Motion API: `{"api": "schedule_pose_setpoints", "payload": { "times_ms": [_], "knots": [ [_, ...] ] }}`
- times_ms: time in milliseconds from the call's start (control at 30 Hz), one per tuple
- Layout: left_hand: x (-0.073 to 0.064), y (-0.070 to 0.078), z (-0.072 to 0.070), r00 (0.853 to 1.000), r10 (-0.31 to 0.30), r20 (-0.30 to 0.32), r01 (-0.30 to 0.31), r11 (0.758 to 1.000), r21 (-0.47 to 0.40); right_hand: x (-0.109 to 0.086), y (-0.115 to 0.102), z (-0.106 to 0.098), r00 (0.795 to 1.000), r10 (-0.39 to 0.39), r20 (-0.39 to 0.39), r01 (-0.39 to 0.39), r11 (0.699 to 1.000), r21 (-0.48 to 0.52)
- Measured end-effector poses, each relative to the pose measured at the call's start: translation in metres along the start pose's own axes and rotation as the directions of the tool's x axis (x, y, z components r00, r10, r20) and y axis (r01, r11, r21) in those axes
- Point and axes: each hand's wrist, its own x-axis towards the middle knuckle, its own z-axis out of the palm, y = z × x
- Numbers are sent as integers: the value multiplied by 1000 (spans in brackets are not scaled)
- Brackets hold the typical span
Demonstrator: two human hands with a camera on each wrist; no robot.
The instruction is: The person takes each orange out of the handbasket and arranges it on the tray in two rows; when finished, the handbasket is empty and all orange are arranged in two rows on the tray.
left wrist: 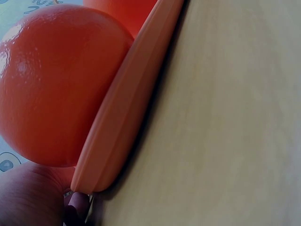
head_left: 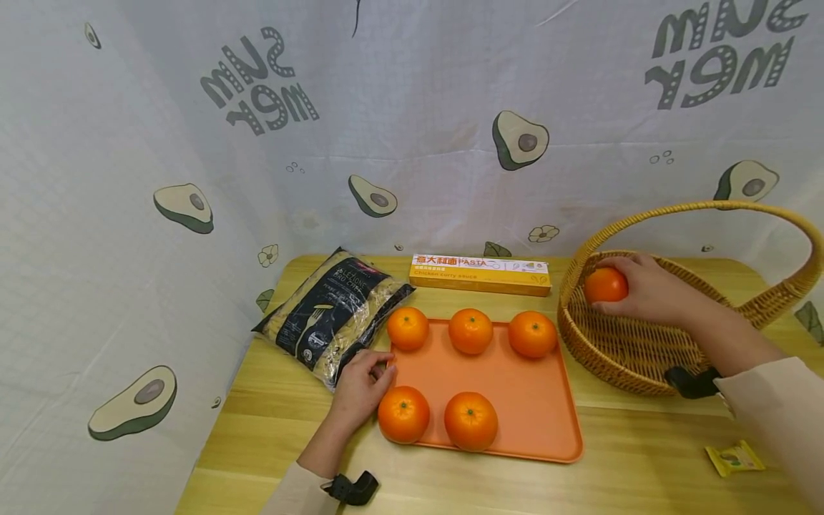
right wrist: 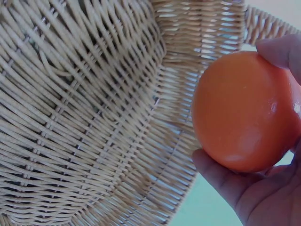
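My right hand (head_left: 656, 295) holds an orange (head_left: 604, 285) over the left part of a wicker basket (head_left: 608, 357). In the right wrist view, thumb and fingers wrap around this orange (right wrist: 240, 113), with the woven basket wall (right wrist: 108, 108) beside it. An orange-coloured tray (head_left: 528, 408) lies on the table, bearing three oranges (head_left: 471, 332) in a back row and two oranges (head_left: 471, 422) along its front. At the tray's left edge, my left hand (head_left: 360, 386) grips the rim; the left wrist view shows fingers at the tray's side (left wrist: 117, 122), partly hidden.
Left of the tray lies a plastic bag of pasta (head_left: 337, 307). A yellow and white pasta box (head_left: 479, 275) sits behind it. The basket's tall handle (head_left: 702, 205) arches over the right side. A small yellow packet (head_left: 735, 458) lies at the front right of the wooden table (head_left: 283, 415).
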Motion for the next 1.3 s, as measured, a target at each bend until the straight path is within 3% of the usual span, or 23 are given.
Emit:
{"api": "schedule_pose_setpoints", "payload": {
  "times_ms": [733,1067,1300],
  "knots": [
    [-1,0,0,1000,-2,2,2,1000,-7,-31,-14,7,986,-82,-142,78,996,-37],
    [0,0,0,1000,-3,-1,3,1000,-12,-42,-21,6,986,-70,-151,66,997,-33],
    [-1,0,1,1000,0,-8,0,1000,-14,-49,-25,8,968,-99,-229,96,995,-23]
  ]
}}
